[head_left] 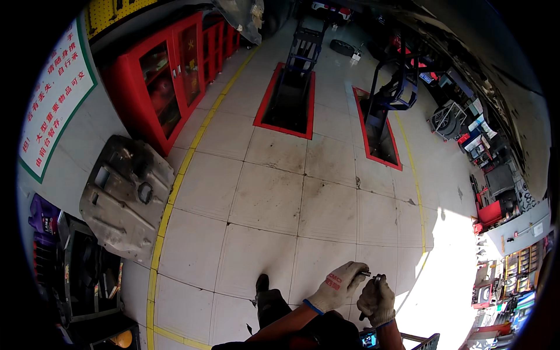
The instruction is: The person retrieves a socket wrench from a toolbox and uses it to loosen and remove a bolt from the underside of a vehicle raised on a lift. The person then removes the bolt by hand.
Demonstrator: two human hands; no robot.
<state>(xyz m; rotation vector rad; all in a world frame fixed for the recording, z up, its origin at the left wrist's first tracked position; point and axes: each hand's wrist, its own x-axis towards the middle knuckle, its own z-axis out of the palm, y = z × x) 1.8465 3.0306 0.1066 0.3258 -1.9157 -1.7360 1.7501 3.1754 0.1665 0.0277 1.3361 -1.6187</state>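
Note:
My left hand (337, 287), in a whitish work glove with red print and a blue cuff, is closed with a small, dark metal piece (366, 273) at its fingertips. Just right of it, my right hand (375, 301), in a soiled glove of the same kind, grips a dark ratchet-like tool (379, 278). The tool's rounded head shows above the fingers, and its handle end sticks out below the palm. A small gap separates the two hands, which are held in front of my body above the tiled floor (262, 251). The fingers hide most of both items.
Two red-framed floor pits (284, 131) with dark lift arms (306, 49) lie ahead. On the left, a dirty undertray (125, 201) leans near a red cabinet (175, 76) and a black cart (73, 274). Shelves and tools line the right. Below my hands is a lit screen (368, 339).

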